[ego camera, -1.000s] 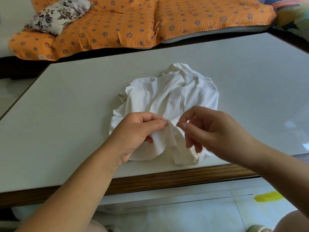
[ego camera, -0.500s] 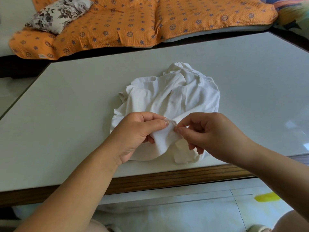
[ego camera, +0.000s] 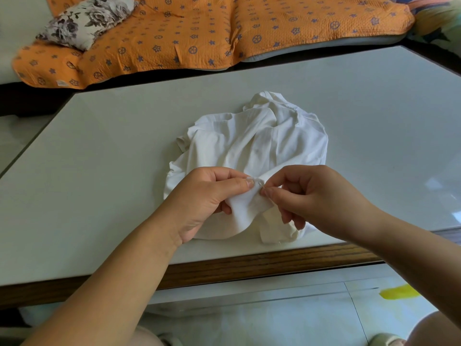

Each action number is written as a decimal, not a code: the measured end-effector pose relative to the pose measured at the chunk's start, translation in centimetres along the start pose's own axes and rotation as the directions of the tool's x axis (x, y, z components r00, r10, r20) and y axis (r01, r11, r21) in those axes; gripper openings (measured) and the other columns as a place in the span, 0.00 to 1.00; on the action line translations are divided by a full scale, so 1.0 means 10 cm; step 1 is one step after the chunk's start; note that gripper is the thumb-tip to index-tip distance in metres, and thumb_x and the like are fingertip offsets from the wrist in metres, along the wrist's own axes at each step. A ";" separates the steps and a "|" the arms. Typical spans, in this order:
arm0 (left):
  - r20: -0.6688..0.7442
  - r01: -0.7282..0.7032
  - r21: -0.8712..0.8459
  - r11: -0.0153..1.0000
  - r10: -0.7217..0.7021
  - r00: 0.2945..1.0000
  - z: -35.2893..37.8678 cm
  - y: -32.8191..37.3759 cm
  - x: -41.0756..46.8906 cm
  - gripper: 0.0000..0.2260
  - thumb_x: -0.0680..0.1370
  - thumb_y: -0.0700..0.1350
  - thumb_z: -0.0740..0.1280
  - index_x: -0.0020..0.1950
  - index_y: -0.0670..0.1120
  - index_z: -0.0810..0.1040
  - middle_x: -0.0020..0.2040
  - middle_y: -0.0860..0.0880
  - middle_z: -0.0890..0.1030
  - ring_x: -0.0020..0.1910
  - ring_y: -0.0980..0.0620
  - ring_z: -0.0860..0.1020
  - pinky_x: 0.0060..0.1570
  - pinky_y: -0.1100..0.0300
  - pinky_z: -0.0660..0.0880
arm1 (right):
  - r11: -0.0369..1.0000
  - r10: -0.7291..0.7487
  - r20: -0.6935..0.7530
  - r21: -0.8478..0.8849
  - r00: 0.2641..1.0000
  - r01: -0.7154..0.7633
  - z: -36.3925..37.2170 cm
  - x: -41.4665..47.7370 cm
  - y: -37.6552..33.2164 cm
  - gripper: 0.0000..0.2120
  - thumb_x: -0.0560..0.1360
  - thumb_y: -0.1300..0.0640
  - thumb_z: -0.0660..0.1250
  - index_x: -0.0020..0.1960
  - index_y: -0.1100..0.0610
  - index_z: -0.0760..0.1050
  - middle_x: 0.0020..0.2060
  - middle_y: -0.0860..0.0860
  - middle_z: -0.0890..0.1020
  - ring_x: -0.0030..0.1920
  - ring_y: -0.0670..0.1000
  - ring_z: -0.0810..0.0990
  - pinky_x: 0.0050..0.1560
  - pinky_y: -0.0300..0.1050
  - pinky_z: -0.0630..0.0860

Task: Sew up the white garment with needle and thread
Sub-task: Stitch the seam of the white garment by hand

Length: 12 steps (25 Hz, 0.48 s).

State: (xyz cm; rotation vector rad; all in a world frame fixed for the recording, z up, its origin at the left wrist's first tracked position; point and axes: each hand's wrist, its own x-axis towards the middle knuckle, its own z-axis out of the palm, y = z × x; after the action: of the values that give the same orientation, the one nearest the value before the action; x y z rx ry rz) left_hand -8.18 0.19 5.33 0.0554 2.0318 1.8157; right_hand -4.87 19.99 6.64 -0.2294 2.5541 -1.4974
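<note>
At 5 o'clock, nearest the wearer, a yellow patch (ego camera: 399, 292) shows on the pale tiled floor, too blurred to name. Past it lies the table (ego camera: 99, 183), with a wood-grain front edge and a smooth light top.

Both hands meet at the 6 o'clock side of the white garment (ego camera: 249, 146). The left hand (ego camera: 212, 196) pinches a raised fold of the cloth between thumb and forefinger, with the other fingers curled beneath it. The right hand (ego camera: 316, 198) pinches the needle (ego camera: 261, 185) between thumb and forefinger. The needle sits at that fold, just beside the left thumbnail. The thread cannot be made out.

The garment lies crumpled on the middle of the tabletop, its near hem close to the front edge.

Beyond the table, at 12 o'clock, spreads an orange patterned quilt (ego camera: 199, 33). A floral pillow (ego camera: 87, 21) rests on it at 11 o'clock.
</note>
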 end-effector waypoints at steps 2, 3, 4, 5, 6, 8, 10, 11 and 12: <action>0.004 0.005 0.008 1.000 -0.005 1.000 0.00 0.00 0.00 0.12 0.65 0.48 0.78 0.45 0.45 0.87 0.42 0.47 0.84 0.45 0.47 0.76 0.44 0.56 0.72 | 1.000 0.006 -0.007 0.001 1.000 -0.006 0.01 0.00 0.00 0.07 0.77 0.50 0.67 0.41 0.49 0.78 0.26 0.48 0.81 0.24 0.44 0.75 0.33 0.37 0.75; 0.005 0.006 0.011 1.000 -0.006 1.000 0.00 0.00 0.00 0.11 0.66 0.48 0.78 0.45 0.46 0.87 0.41 0.47 0.84 0.44 0.48 0.76 0.43 0.57 0.72 | 1.000 0.011 -0.012 0.010 1.000 -0.011 0.01 0.00 0.00 0.07 0.77 0.51 0.67 0.41 0.50 0.79 0.26 0.48 0.81 0.24 0.45 0.75 0.32 0.36 0.74; 0.007 0.005 0.012 1.000 -0.005 1.000 0.00 0.00 0.01 0.10 0.66 0.49 0.76 0.44 0.47 0.87 0.41 0.48 0.84 0.43 0.48 0.76 0.42 0.58 0.72 | 1.000 0.017 -0.017 0.026 1.000 -0.017 0.01 0.00 0.00 0.07 0.78 0.51 0.67 0.42 0.50 0.79 0.26 0.48 0.81 0.24 0.45 0.75 0.31 0.35 0.72; 0.008 0.005 0.012 1.000 -0.005 1.000 0.00 0.00 0.01 0.10 0.67 0.50 0.74 0.44 0.48 0.87 0.40 0.48 0.83 0.43 0.49 0.76 0.41 0.59 0.72 | 0.999 0.026 -0.021 0.047 0.999 -0.025 0.00 0.01 0.00 0.07 0.78 0.52 0.67 0.42 0.51 0.79 0.26 0.48 0.81 0.24 0.46 0.75 0.30 0.34 0.71; 0.006 0.004 0.010 1.000 -0.005 1.000 0.00 0.00 0.01 0.10 0.67 0.50 0.73 0.44 0.48 0.87 0.40 0.48 0.83 0.43 0.49 0.75 0.40 0.60 0.72 | 0.997 0.037 -0.024 0.072 0.999 -0.035 0.00 0.01 0.00 0.07 0.77 0.52 0.67 0.42 0.52 0.79 0.26 0.49 0.81 0.24 0.46 0.75 0.29 0.32 0.69; 0.002 0.004 0.011 1.000 -0.004 1.000 0.00 0.00 0.01 0.11 0.67 0.50 0.73 0.44 0.47 0.87 0.41 0.48 0.83 0.43 0.48 0.75 0.40 0.60 0.72 | 0.991 0.057 -0.019 0.122 0.998 -0.054 -0.01 0.01 0.00 0.07 0.77 0.52 0.68 0.43 0.53 0.80 0.26 0.49 0.80 0.24 0.46 0.74 0.26 0.30 0.67; 0.006 0.002 0.012 1.000 -0.002 1.000 0.00 0.00 0.01 0.11 0.66 0.50 0.73 0.45 0.47 0.87 0.41 0.48 0.83 0.43 0.48 0.75 0.40 0.60 0.72 | 0.984 0.070 0.000 0.165 0.998 -0.069 -0.02 0.02 0.01 0.07 0.78 0.54 0.68 0.43 0.54 0.81 0.25 0.49 0.80 0.24 0.47 0.73 0.25 0.29 0.66; 0.007 0.002 0.012 1.000 -0.002 1.000 0.00 0.00 0.01 0.11 0.66 0.50 0.73 0.45 0.47 0.87 0.41 0.47 0.83 0.43 0.48 0.75 0.40 0.59 0.72 | 0.980 0.077 0.015 0.181 0.997 -0.078 -0.03 0.03 0.01 0.07 0.78 0.55 0.68 0.43 0.55 0.81 0.25 0.50 0.79 0.23 0.47 0.73 0.25 0.30 0.66; 0.003 0.003 0.012 1.000 -0.003 1.000 0.00 0.00 0.01 0.11 0.66 0.50 0.73 0.45 0.47 0.87 0.42 0.47 0.83 0.43 0.48 0.75 0.41 0.59 0.72 | 0.978 0.083 0.031 0.190 0.996 -0.087 -0.03 0.03 0.01 0.07 0.78 0.56 0.67 0.43 0.55 0.81 0.25 0.50 0.79 0.23 0.47 0.72 0.25 0.30 0.66</action>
State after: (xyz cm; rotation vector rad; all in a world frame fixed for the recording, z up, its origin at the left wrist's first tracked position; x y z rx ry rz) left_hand -8.28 0.18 5.33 0.0588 2.0394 1.8010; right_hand -5.26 20.27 6.70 -0.1093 2.3504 -1.6824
